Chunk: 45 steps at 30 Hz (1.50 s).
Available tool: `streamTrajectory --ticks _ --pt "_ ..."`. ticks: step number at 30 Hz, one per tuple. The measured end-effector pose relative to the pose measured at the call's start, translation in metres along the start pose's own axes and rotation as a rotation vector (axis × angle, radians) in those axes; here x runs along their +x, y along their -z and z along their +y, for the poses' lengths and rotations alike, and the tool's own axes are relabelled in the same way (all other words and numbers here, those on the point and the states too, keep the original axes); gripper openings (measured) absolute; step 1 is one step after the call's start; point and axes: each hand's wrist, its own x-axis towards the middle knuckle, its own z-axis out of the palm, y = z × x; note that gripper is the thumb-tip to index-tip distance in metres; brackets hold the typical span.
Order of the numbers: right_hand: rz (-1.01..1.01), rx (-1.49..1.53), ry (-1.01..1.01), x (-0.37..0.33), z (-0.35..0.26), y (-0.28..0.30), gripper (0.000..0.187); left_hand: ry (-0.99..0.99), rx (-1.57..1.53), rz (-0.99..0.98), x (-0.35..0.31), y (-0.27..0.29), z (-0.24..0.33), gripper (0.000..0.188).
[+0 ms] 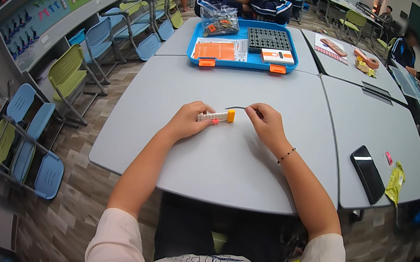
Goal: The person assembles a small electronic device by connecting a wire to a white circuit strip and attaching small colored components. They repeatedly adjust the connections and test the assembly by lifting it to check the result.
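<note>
Over the middle of the grey-white table, my left hand [188, 120] is closed around one end of a whitish building-block beam [217, 116] with a row of holes. At the beam's right end sits a yellow block [231, 115], and a small pink piece [215, 122] shows on its near side. My right hand [267, 125] pinches the right end of a thin dark grey strip [235, 107]. This strip curves leftward just beyond the yellow block; whether they touch I cannot tell. A dark beaded bracelet circles my right wrist.
At the table's far side lies a blue tray [193, 52] with orange latches, holding a bag of parts, a black grid and a white-orange box. A black phone [367, 174] and a yellow-green wrapper [395, 183] lie on the right. Someone sits opposite. Folding chairs [104, 36] stand left.
</note>
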Motion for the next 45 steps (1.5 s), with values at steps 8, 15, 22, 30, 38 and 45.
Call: streamTrajectory --ticks 8,15,22,30,38,45 --pt "0.023 0.053 0.087 -0.013 -0.028 -0.007 0.014 0.364 -1.176 -0.022 0.000 0.000 0.015 0.027" --pt "0.253 -0.347 0.513 -0.014 -0.044 -0.005 0.008 0.512 -1.438 0.009 -0.003 -0.006 0.029 0.015" --pt "0.318 -0.510 0.670 -0.015 -0.049 -0.001 0.008 0.436 -1.450 -0.077 -0.006 -0.011 0.029 0.019" --pt "0.324 -0.607 0.736 -0.016 -0.047 -0.003 0.010 0.314 -1.315 -0.165 -0.008 -0.014 0.032 0.025" --pt "0.331 -0.573 0.721 -0.015 -0.046 0.000 0.011 0.300 -1.281 -0.161 -0.009 -0.016 0.033 0.027" --pt "0.296 -0.633 0.734 -0.018 -0.048 -0.004 0.013 0.239 -1.074 -0.159 -0.010 -0.016 0.041 0.028"
